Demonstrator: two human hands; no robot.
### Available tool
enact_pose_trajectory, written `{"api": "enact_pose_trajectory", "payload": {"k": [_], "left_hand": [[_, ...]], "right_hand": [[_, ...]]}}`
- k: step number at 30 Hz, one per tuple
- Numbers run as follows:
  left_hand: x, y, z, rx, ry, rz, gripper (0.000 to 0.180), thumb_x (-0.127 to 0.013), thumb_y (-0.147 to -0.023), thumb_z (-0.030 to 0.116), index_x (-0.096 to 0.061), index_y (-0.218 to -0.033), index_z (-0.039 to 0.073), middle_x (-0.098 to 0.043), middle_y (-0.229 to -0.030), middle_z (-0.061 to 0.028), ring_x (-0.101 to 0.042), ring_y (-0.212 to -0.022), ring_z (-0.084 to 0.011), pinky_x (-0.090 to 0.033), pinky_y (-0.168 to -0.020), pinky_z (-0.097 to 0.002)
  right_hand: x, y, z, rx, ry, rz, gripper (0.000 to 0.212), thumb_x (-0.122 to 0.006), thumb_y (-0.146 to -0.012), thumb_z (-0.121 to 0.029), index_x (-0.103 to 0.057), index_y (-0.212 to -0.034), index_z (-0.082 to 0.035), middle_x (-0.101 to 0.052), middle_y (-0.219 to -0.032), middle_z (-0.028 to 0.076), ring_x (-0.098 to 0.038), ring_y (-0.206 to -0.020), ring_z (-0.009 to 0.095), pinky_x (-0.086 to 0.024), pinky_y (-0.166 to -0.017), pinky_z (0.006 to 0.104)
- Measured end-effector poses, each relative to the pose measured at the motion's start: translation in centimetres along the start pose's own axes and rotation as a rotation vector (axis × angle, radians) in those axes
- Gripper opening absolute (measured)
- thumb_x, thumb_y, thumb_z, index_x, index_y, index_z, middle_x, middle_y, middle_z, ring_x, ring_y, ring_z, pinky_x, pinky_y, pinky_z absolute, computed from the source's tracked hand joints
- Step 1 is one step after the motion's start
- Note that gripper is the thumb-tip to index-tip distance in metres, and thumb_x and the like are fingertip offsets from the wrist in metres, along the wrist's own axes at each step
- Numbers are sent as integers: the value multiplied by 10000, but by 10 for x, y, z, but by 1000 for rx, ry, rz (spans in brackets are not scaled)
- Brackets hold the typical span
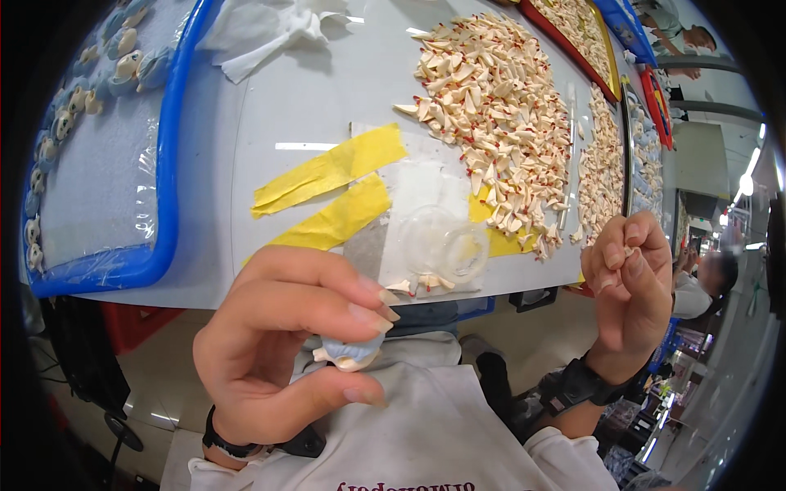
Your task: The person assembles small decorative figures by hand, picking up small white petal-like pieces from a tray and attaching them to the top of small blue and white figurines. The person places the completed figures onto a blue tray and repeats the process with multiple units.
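Above the person's lap, at the near edge of the tabletop [270, 114], left hand [254, 327] has its grip closed, thumb and fingers pinching a blue-and-cream figurine piece [352, 352], cream nub sticking out to the left. Right hand [629, 286], well apart to the right of the left grip: fingertips pinched on a small cream piece [630, 250], mostly hidden, shape unclear. Between the two grips, nearer the left: clear round dish [464, 252], a few loose cream pieces [434, 282] just beside it. Just beyond the left grip: two yellow strips [332, 168], roughly parallel; farther out, crumpled white sheet [286, 31]. Left of and beyond the left grip: blue-rimmed tray [168, 180], more blue-and-cream pieces [135, 72] along its far left side. Beyond and left of the right grip: big pile of cream red-tipped pieces [508, 114]; straight beyond that grip, a narrower pile [602, 168].
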State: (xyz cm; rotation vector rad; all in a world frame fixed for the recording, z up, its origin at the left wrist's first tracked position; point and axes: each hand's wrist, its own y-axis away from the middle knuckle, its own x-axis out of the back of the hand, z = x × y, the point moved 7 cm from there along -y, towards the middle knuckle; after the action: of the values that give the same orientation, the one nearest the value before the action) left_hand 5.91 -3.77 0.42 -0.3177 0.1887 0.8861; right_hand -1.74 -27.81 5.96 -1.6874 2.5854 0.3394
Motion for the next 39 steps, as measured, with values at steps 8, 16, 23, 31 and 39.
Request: {"api": "enact_pose_trajectory", "payload": {"k": [8,16,23,31,39], "left_hand": [[-8,-4,-1,49,11,-62,385,-778,-668,144,-524,-925,12,-479,-961,-130,-592,-780,-194,-498,-586,-213],[-5,6,2,94,31,130,379,-789,-612,53,-565,-915,8,-530,-951,-148,-559,-868,-201,-466,-758,-289],[-14,0,2,78,-87,52,391,-803,-605,91,-566,-908,19,-530,-952,-137,-541,-840,-176,-453,-746,-267],[-12,0,5,83,-112,96,390,-800,-607,93,-563,-906,11,-515,-953,-140,-546,-834,-185,-466,-730,-278],[-11,2,4,95,-149,79,406,-804,-603,112,-558,-907,6,-512,-959,-143,-534,-835,-177,-472,-734,-280]], "right_hand": [[28,1,-9,164,411,214,154,-627,-766,-10,-587,-913,17,-600,-859,87,-561,-685,126,-448,-616,241],[47,-19,-31,370,988,266,291,-607,-724,2,-609,-1015,-8,-612,-924,57,-578,-827,141,-429,-720,221],[75,-23,-17,256,1304,236,173,-590,-719,1,-616,-889,10,-594,-943,71,-552,-808,135,-438,-690,244],[84,-13,-43,535,1295,389,125,-626,-741,-23,-647,-861,6,-626,-805,64,-573,-730,128,-432,-697,236],[94,28,-54,513,789,561,141,-597,-779,11,-611,-916,42,-614,-802,60,-588,-712,117,-455,-676,213]]}}
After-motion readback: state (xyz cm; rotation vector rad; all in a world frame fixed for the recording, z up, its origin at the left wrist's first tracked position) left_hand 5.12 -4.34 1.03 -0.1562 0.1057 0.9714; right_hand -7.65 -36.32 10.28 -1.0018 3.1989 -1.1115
